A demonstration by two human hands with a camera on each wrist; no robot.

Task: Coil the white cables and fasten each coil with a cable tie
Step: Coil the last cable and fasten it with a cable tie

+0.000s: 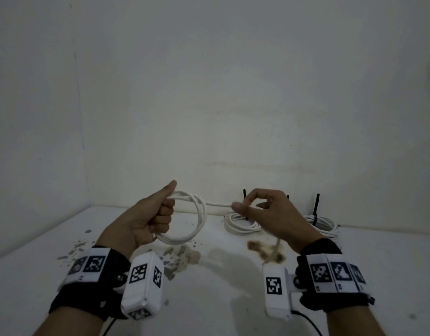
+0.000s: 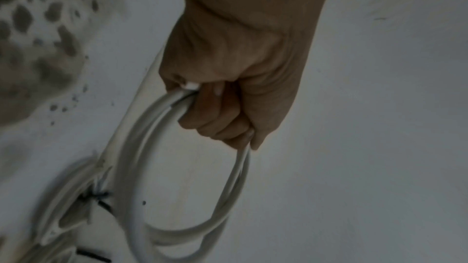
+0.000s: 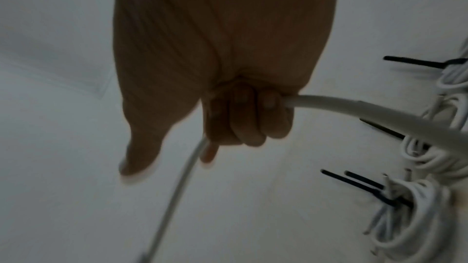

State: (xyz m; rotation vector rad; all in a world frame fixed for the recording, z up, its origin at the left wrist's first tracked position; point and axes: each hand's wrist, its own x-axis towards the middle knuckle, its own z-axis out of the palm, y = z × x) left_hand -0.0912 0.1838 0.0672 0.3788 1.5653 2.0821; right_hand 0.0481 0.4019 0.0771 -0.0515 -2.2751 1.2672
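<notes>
My left hand (image 1: 158, 212) grips a coil of white cable (image 1: 197, 219) in a fist, thumb raised, a little above the table. The left wrist view shows two or three loops (image 2: 157, 147) hanging from the curled fingers (image 2: 215, 119). A straight run of the same cable (image 1: 217, 204) stretches right to my right hand (image 1: 260, 209), whose curled fingers (image 3: 248, 119) hold it. From that hand the loose tail (image 1: 277, 246) drops toward the table. The thick part of the cable (image 3: 367, 113) leaves the right hand to the right.
Finished white coils with black cable ties stand along the back wall: one coil (image 1: 240, 224) behind my right hand, another coil (image 1: 323, 225) further right, with a tie tail (image 1: 317, 204) sticking up. The white table (image 1: 209, 299) has brown and grey stains (image 1: 264, 251).
</notes>
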